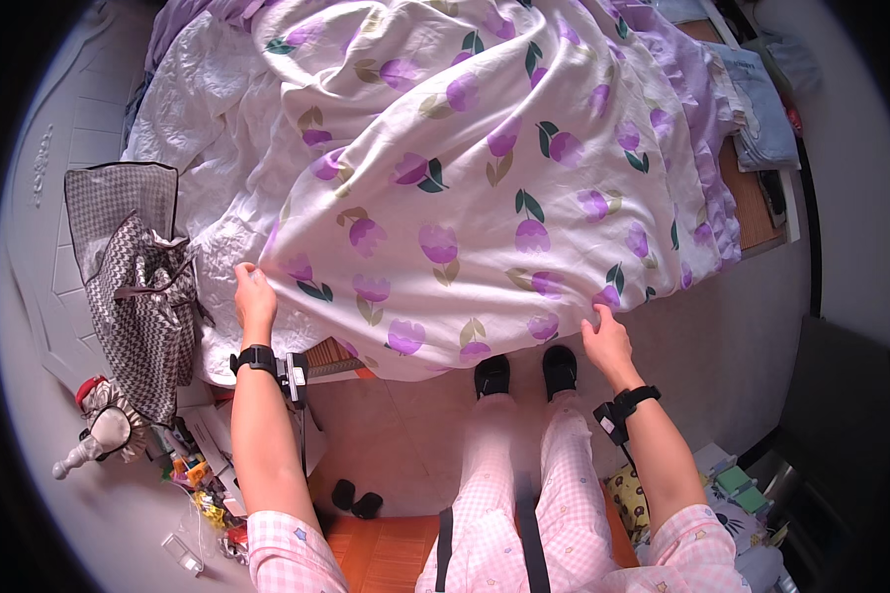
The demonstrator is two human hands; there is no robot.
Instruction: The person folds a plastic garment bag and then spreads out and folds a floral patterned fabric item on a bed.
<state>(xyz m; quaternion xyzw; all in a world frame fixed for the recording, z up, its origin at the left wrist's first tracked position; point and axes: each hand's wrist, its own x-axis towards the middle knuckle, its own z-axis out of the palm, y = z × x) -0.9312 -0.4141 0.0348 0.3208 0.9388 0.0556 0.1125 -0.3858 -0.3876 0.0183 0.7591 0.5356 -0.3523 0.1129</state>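
Observation:
A white cover printed with purple tulips (445, 222) lies over the bed, creased by diagonal folds, and hangs down at the near edge. My left hand (255, 296) pinches its left edge between thumb and fingers. At the near right edge of the cover, my right hand (605, 337) grips the fabric with thumb and index finger. A crinkled white quilted sheet (215, 118) lies to the left, partly under the cover. Purple ruffled fabric (701, 111) shows along the right side. Both wrists wear black straps with small devices.
A houndstooth bag (137, 296) rests on the bed's left edge. Folded blue-grey cloth (756, 111) lies at the right. A lamp-like object (107, 430) and small packets (208, 504) are at lower left. Black slippers (356, 500) are on the floor beside an orange wooden surface (386, 552).

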